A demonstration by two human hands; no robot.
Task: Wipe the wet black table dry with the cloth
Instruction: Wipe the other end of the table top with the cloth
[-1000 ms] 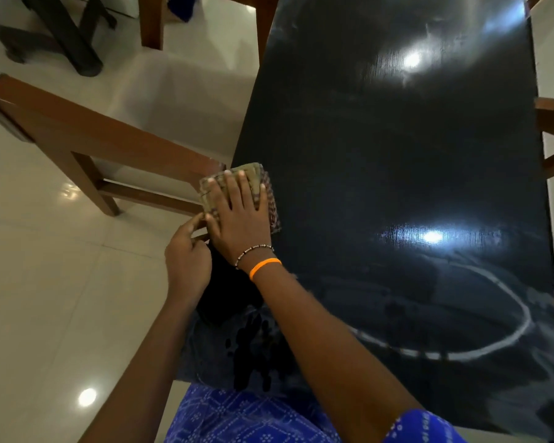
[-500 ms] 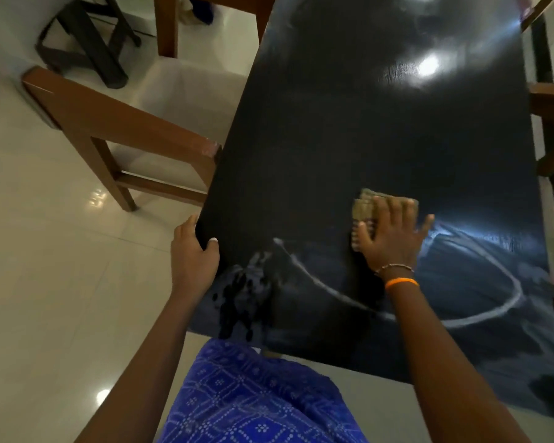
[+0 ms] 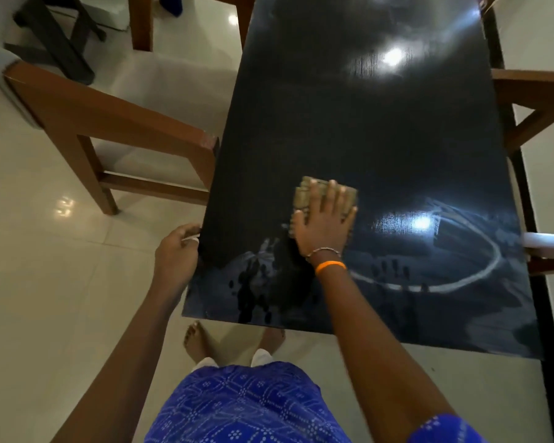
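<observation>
Underfoot, the pale glossy tiled floor (image 3: 45, 282) fills the left side of the view and carries small glints of lamp light. Over it stands the long glossy black desk (image 3: 365, 129), whose far end is cut off by the top edge of the picture; two bright lamp reflections sit on its surface, and near its close end a pale curved smear of moisture (image 3: 480, 276) loops round, with dark blotches beside it whose nature is hard to make out. A brown wooden chair (image 3: 109, 123) stands at the desk's left side, its frame just beside the desk edge, and another brown wooden chair (image 3: 531, 100) on the right is mostly cut off by the frame. Low in the view is the person's blue patterned garment (image 3: 247, 407), with bare feet (image 3: 199, 340) partly hidden under the desk's near edge. The right hand (image 3: 323, 225) lies flat with fingers spread, pressing down on the folded tan checked cloth (image 3: 304, 195), which rests on the desk toward its near left part; most of the cloth is covered by the hand, so only its far and left edges show. An orange band (image 3: 330, 266) and a thin beaded bracelet circle that wrist. The left hand (image 3: 176, 251) is curled over the desk's left edge, gripping it, its fingertips hidden below the rim.
</observation>
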